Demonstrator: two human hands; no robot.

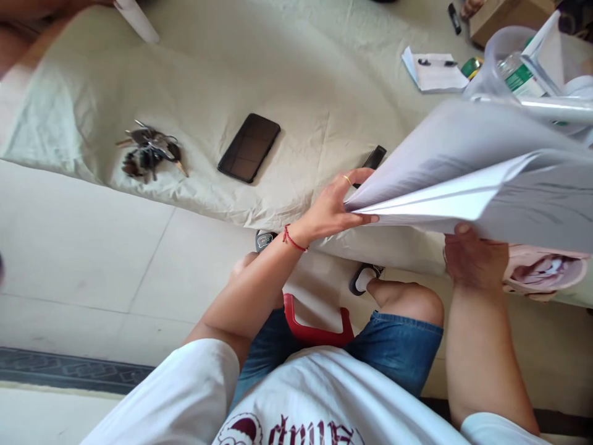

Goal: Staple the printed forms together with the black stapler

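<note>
Several large sheets of white paper [445, 154], with faint grey printing, are held up over the right part of the cloth-covered table. My left hand [336, 207], with a ring and a red string bracelet, pinches the stack's left corner between thumb and fingers. At the lower edge, my right hand [477, 256] grips the sheets with its thumb on top; its fingers are hidden under the paper. The sheets fan apart between the hands. A black object [373, 159], partly covered, lies just beyond my left fingers.
A phone [249, 148] and a bunch of keys [151, 150] lie on the table [185, 74]. At right stand a clear plastic tub [491, 68], a notepad [435, 73] with a pen and a pink open pouch [546, 272]. A red stool [319, 330] is beneath me. Another person's arm shows top left.
</note>
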